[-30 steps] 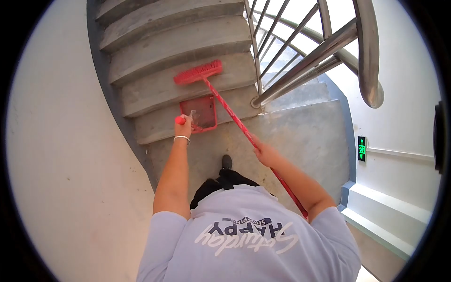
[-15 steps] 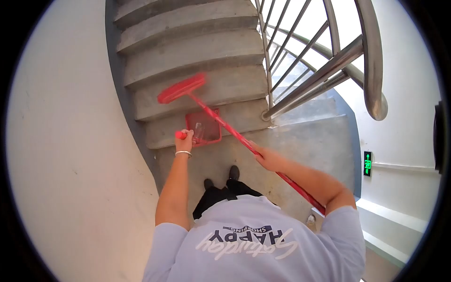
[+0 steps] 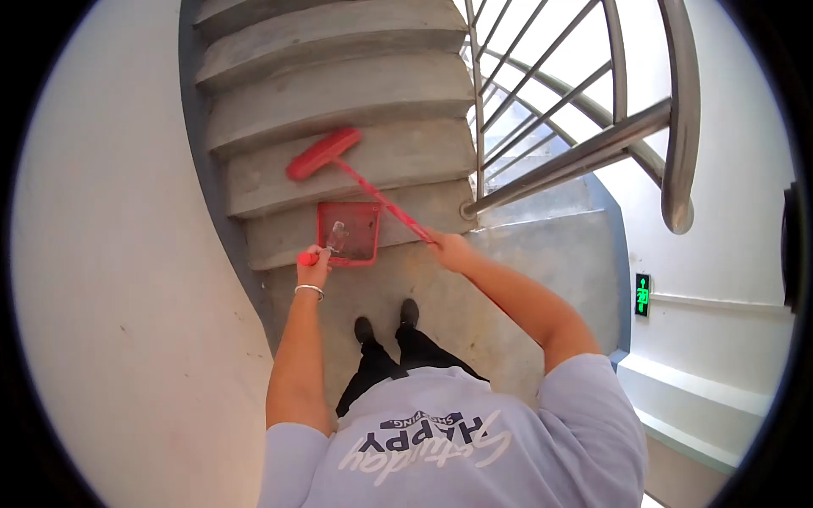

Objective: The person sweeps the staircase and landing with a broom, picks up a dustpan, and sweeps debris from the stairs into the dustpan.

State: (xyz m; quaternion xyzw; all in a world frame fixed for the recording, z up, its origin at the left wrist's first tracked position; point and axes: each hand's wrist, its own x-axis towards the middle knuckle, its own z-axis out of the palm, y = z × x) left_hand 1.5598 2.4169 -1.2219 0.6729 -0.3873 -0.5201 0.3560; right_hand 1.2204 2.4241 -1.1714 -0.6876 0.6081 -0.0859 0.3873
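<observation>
My left hand [image 3: 315, 269] is closed round the short handle of a red dustpan [image 3: 378, 233], low at the bottom step. Inside the pan lies a clear, bottle-like piece [image 3: 339, 235] and some dark specks. My right hand [image 3: 449, 251] grips the long red handle of a broom [image 3: 381, 200]. The broom's red head [image 3: 323, 153] is slightly blurred, over the step beyond the pan and apart from it. My right forearm hides the rear of the broom handle.
Concrete stairs [image 3: 339, 85] curve upward ahead. A metal railing [image 3: 576, 165] stands at the right, beside a lower flight. A white wall [image 3: 110, 254] runs along the left. A green exit sign [image 3: 643, 295] hangs at the right. My dark shoes [image 3: 409, 313] are on the landing.
My right hand has moved forward and left with the broom, and its arm has straightened. The dustpan appears slightly farther left, with more of its inside showing. Both hands keep their hold.
</observation>
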